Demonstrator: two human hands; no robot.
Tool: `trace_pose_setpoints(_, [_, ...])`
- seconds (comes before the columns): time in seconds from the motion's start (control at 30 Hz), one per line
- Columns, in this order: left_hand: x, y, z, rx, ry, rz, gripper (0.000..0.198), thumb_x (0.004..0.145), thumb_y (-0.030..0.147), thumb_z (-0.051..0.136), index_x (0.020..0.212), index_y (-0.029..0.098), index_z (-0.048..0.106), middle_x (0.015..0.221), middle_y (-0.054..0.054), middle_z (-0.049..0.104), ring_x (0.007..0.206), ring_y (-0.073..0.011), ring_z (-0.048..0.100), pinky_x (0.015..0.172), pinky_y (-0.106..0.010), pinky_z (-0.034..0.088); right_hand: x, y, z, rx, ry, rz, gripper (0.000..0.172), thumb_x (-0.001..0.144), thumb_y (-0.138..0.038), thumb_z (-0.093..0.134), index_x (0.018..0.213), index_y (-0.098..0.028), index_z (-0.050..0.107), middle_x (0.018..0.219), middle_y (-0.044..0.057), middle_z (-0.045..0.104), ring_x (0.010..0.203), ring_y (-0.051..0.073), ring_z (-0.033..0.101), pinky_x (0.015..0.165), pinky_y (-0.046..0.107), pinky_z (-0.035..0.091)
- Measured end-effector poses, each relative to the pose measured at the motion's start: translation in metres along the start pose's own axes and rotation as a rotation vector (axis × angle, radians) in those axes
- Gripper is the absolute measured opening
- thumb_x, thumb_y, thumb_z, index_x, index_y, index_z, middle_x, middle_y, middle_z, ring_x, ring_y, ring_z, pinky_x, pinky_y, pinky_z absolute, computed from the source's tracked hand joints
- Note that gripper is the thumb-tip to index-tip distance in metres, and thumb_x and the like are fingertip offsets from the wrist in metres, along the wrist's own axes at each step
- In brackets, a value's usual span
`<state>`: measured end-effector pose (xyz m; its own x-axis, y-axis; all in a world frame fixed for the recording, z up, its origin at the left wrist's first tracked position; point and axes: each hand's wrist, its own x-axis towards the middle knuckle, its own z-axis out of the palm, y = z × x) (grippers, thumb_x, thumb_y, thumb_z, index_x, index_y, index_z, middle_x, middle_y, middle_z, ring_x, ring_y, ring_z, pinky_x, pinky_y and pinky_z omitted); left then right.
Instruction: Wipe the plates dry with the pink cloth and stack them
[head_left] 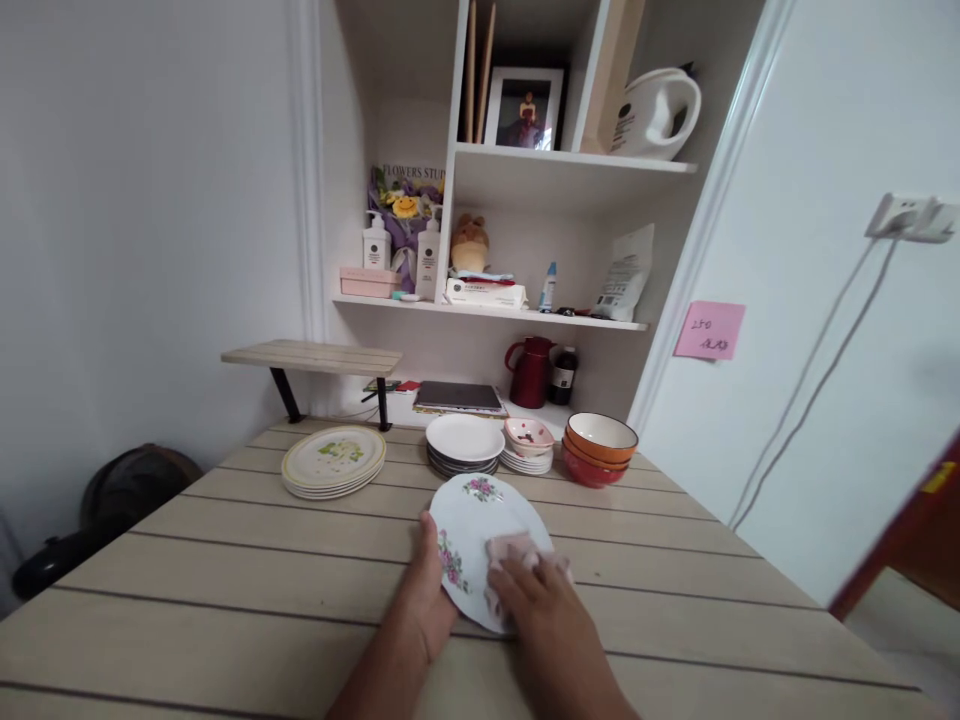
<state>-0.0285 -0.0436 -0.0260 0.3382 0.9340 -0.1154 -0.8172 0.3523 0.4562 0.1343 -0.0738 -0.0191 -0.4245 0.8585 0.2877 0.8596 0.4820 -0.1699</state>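
Note:
A white plate with pink flower sprigs (480, 535) is tilted up above the slatted table. My left hand (429, 590) grips its left edge, thumb on the front rim and the other fingers hidden behind. On the plate's lower right face, my right hand (544, 610) presses a crumpled pale pink cloth (510, 547), its fingers bent over the fabric and slightly blurred. Behind the plate stands a stack of round plates with a white one on top (465, 438).
Yellow-rimmed plates (334, 460) are stacked at the left of the table (225, 590). Small dishes (529, 435) and orange and red bowls (600, 450) stand back right. A small raised shelf (315, 356) is at the back left. Behind, a dark red jug (531, 372) stands under the wall shelves.

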Motion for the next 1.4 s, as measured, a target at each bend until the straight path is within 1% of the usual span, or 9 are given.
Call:
trace_pose_setpoints(0.2, [0.005,0.002,-0.009,0.006,-0.093,0.023,0.075,0.086,0.067,0.039,0.135,0.013,0.052,0.125,-0.019,0.064,0.12,-0.0306,0.057,0.107,-0.045,0.037,0.04,-0.037,-0.005,0.288,0.041,-0.174,0.051,0.084,-0.01,0.046,0.13,-0.027,0.059,0.138,0.001,0.057,0.121,0.025,0.047,0.107,0.039,0.031])
trace_pose_setpoints(0.3, [0.005,0.003,-0.01,0.027,-0.05,0.038,0.068,0.087,0.064,0.042,0.137,0.018,0.051,0.126,-0.015,0.064,0.121,-0.0287,0.057,0.109,-0.045,0.035,0.077,-0.027,-0.017,0.341,0.037,-0.239,0.055,0.08,-0.007,0.049,0.129,-0.031,0.058,0.131,-0.002,0.062,0.111,0.02,0.052,0.104,0.032,0.033])
trace_pose_setpoints(0.4, [0.004,0.003,-0.008,0.081,0.026,-0.011,0.066,0.087,0.059,0.047,0.139,0.019,0.047,0.125,-0.015,0.065,0.119,-0.0289,0.059,0.107,-0.048,0.037,0.094,-0.003,-0.024,0.31,0.064,-0.13,0.06,0.081,-0.004,0.044,0.133,-0.032,0.054,0.126,0.001,0.063,0.11,0.02,0.053,0.097,0.03,0.037])
trace_pose_setpoints(0.57, [0.001,0.0,-0.006,0.047,0.033,0.02,0.064,0.088,0.054,0.049,0.142,0.019,0.043,0.126,-0.015,0.064,0.12,-0.0288,0.058,0.108,-0.048,0.036,0.062,0.03,-0.023,0.231,0.055,0.036,0.059,0.076,0.001,0.039,0.128,-0.017,0.058,0.116,0.013,0.065,0.11,0.027,0.052,0.094,0.036,0.038])
trace_pose_setpoints(0.77, [-0.001,0.0,-0.001,0.02,-0.01,0.015,0.069,0.088,0.063,0.04,0.137,0.016,0.05,0.122,-0.017,0.066,0.118,-0.0307,0.059,0.107,-0.048,0.037,0.011,-0.008,-0.014,0.299,-0.036,-0.078,0.049,0.073,-0.003,0.047,0.113,-0.021,0.067,0.124,0.011,0.06,0.114,0.024,0.052,0.101,0.036,0.036])
trace_pose_setpoints(0.93, [-0.007,0.004,0.011,0.024,-0.004,0.019,0.073,0.085,0.066,0.042,0.137,0.015,0.05,0.121,-0.017,0.067,0.113,-0.0298,0.062,0.104,-0.045,0.041,0.068,-0.033,-0.011,0.474,0.04,-0.216,0.05,0.081,-0.006,0.044,0.124,-0.025,0.063,0.128,0.006,0.058,0.119,0.015,0.051,0.102,0.026,0.038])
trace_pose_setpoints(1.1, [-0.006,0.003,0.011,0.075,0.076,0.023,0.062,0.087,0.059,0.048,0.136,0.02,0.051,0.115,-0.015,0.07,0.108,-0.0285,0.065,0.099,-0.047,0.044,0.114,-0.006,-0.011,0.359,0.111,-0.101,0.053,0.077,-0.004,0.048,0.124,-0.023,0.063,0.128,0.008,0.059,0.119,0.02,0.052,0.104,0.033,0.036])
trace_pose_setpoints(1.27, [-0.003,0.0,0.006,0.04,0.005,0.012,0.064,0.088,0.058,0.046,0.137,0.017,0.05,0.119,-0.016,0.068,0.113,-0.0303,0.062,0.102,-0.049,0.041,0.064,0.027,-0.011,0.23,0.114,0.023,0.047,0.081,-0.007,0.043,0.119,-0.023,0.067,0.127,0.013,0.059,0.116,0.029,0.052,0.1,0.046,0.037])
trace_pose_setpoints(1.4, [0.0,0.0,0.002,0.005,-0.069,0.005,0.067,0.088,0.059,0.045,0.138,0.014,0.048,0.122,-0.018,0.066,0.118,-0.0322,0.059,0.103,-0.05,0.041,0.014,0.01,-0.004,0.119,0.033,0.034,0.053,0.08,-0.005,0.043,0.12,-0.031,0.066,0.126,0.009,0.06,0.112,0.027,0.054,0.097,0.042,0.038])
